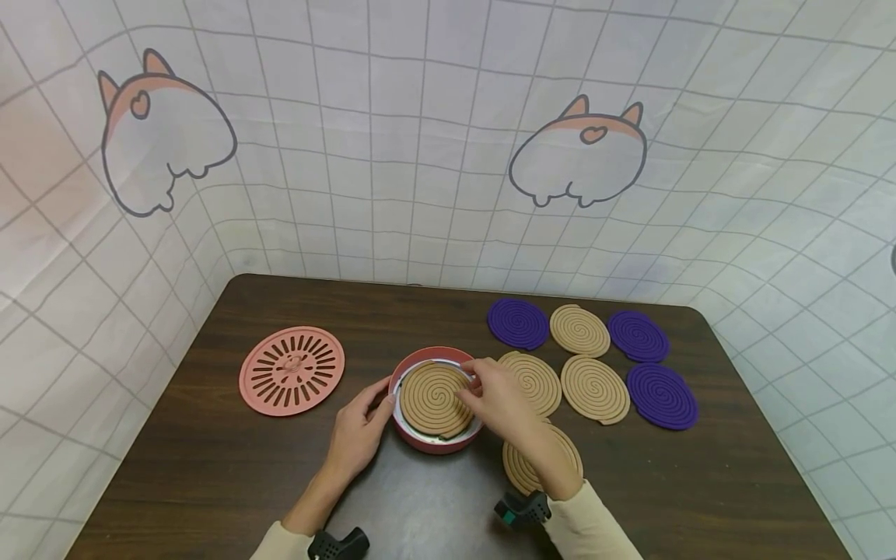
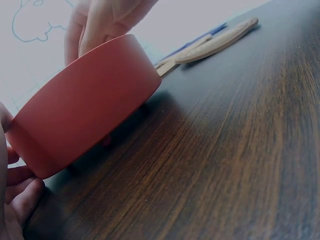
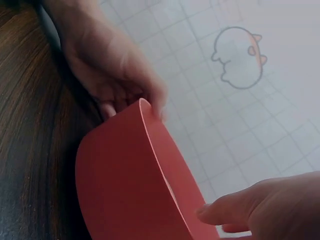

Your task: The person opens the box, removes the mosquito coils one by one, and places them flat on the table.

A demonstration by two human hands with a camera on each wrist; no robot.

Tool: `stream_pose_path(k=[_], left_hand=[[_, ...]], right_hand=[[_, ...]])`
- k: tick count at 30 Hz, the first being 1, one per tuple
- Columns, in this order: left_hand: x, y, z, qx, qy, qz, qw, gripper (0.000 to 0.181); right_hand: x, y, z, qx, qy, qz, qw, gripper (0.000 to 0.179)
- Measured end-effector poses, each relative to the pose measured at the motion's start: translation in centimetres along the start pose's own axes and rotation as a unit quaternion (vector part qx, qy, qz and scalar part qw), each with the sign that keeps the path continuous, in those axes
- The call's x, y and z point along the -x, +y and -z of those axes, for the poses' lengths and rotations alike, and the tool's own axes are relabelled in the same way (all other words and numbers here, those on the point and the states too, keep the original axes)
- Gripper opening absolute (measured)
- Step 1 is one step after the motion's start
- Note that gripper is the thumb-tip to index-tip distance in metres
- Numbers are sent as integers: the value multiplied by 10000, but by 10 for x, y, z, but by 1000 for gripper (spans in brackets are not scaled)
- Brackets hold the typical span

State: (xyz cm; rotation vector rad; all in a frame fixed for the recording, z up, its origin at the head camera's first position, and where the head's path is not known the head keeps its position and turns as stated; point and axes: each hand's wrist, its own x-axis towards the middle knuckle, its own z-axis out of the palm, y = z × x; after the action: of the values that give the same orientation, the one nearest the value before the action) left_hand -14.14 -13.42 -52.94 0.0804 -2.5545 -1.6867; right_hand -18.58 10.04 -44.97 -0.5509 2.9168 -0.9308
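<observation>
A round red container with a white inner rim stands at the middle of the table. Inside it lies a tan spiral mosquito coil. My left hand grips the container's left side, thumb at the rim and fingers along the outer wall, as the right wrist view also shows. From the right, my right hand reaches over the rim and holds the coil's right edge, its thumb over the coil. In the left wrist view, the container's red wall hides the coil and the fingertips of the right hand.
A pink slotted lid lies to the left on the dark wooden table. To the right are several loose coils, tan ones and purple ones. One tan coil lies partly under my right forearm. A patterned white curtain surrounds the table.
</observation>
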Motion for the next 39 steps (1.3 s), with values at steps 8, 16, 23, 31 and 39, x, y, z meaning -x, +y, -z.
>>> stream_pose_path(k=[8, 16, 23, 31, 39], left_hand=[[0, 2, -1, 4, -13, 16, 10000, 39], [1, 1, -1, -10, 0, -6, 10000, 39], [1, 0, -1, -35, 9, 15, 10000, 39], [1, 1, -1, -41, 4, -17, 10000, 39], [0, -1, 0, -37, 17, -86, 10000, 39]], right_hand=[[-8, -6, -8, 606, -173, 168, 9979, 37], [-12, -11, -15, 1328, -183, 367, 9903, 26], [-13, -13, -21, 1608, -142, 515, 9855, 22], [-15, -12, -25, 2045, -83, 419, 9779, 24], [-19, -15, -29, 2052, -304, 182, 9781, 41]])
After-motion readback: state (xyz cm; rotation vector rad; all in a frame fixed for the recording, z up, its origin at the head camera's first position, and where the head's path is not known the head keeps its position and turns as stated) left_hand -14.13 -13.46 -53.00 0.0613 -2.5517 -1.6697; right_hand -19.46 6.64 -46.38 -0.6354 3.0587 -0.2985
